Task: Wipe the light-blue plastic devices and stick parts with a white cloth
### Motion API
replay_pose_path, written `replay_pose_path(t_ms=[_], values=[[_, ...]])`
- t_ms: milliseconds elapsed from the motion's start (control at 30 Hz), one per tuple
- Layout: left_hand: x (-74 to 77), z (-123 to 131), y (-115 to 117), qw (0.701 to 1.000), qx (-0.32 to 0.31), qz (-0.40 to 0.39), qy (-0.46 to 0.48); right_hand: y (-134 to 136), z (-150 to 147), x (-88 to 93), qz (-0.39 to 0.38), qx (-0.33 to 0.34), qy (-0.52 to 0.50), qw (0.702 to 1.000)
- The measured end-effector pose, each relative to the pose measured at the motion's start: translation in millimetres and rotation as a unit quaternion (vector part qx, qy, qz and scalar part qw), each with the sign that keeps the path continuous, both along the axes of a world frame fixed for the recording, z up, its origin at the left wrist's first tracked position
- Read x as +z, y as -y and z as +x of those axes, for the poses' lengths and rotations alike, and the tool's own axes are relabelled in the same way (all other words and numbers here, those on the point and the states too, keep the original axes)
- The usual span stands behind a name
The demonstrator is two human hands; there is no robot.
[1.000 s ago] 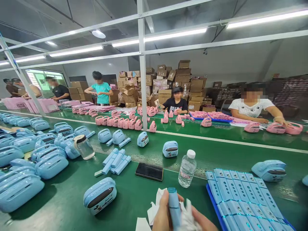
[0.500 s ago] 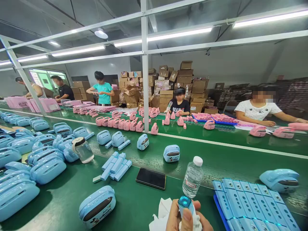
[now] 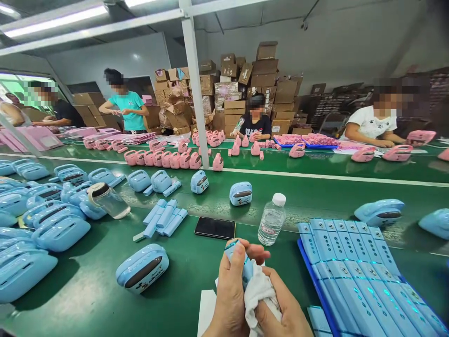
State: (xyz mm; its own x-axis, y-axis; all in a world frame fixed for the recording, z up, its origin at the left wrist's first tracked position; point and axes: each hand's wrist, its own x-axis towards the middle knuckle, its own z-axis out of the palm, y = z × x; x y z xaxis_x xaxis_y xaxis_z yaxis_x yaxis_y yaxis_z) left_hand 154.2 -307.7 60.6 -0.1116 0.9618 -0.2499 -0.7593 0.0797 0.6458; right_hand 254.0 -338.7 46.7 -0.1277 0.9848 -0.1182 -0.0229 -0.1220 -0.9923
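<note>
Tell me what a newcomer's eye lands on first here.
Nearest the camera, the left hand grips a light-blue bar while the right hand works a white cloth against it. To their right, a blue tray holds rows of light-blue bars lit with small glowing dots. Light-blue cases crowd the left, and cardboard cartons tower at the back.

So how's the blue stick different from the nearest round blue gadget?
The blue stick is long and thin; the round blue gadget is short and fat. The stick is gripped in the left hand; the gadget lies on the green table. The gadget shows a dark window; fingers hide most of the stick. Both are pale blue.
</note>
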Motion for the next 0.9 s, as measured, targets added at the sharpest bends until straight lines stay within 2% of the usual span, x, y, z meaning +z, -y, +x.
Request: replay_pose_path(t_ms=[67, 200, 333, 467, 500, 567, 633, 667, 767, 833, 900], values=[[0.6, -2, 3, 0.999, -0.047, 0.005, 0.018, -1, 4, -1.2, 0.005, -0.016, 0.008, 1.000], [1.8, -9, 10, 0.986, -0.140, 0.093, -0.010, -5, 15, -2.4, -0.131, -0.012, -0.029, 0.991], [-3.9, -15, 13, 0.985, -0.129, 0.110, -0.040, -6, 18, 0.7, -0.217, 0.035, -0.106, 0.970], [-11.9, -20, 13, 0.989, -0.117, 0.080, -0.042, -7, 17, 3.9, -0.244, 0.064, -0.250, 0.935], [-13.1, -21, 13, 0.991, -0.107, 0.068, -0.051, -7, 16, 4.9, -0.232, 0.048, -0.260, 0.936], [-14.2, -23, 12, 0.992, -0.080, 0.044, -0.084, -4, 15, 5.4, -0.173, -0.015, -0.208, 0.963], [-14.4, -24, 12, 0.991, -0.068, 0.031, -0.108, 0, 12, 1.3, -0.059, -0.092, -0.065, 0.992], [-14.6, -23, 12, 0.991, -0.072, 0.028, -0.109, 2, 10, -3.2, 0.008, -0.118, 0.021, 0.993], [-15.7, -22, 17, 0.990, -0.086, 0.022, -0.106, 6, 7, -24.0, 0.181, -0.134, 0.202, 0.953], [-15.8, -23, 21, 0.987, -0.087, 0.018, -0.131, 6, 10, -38.1, 0.254, -0.118, 0.254, 0.926], [-12.7, -30, 15, 0.978, -0.073, 0.013, -0.195, 6, 17, -47.0, 0.297, -0.109, 0.293, 0.902]])
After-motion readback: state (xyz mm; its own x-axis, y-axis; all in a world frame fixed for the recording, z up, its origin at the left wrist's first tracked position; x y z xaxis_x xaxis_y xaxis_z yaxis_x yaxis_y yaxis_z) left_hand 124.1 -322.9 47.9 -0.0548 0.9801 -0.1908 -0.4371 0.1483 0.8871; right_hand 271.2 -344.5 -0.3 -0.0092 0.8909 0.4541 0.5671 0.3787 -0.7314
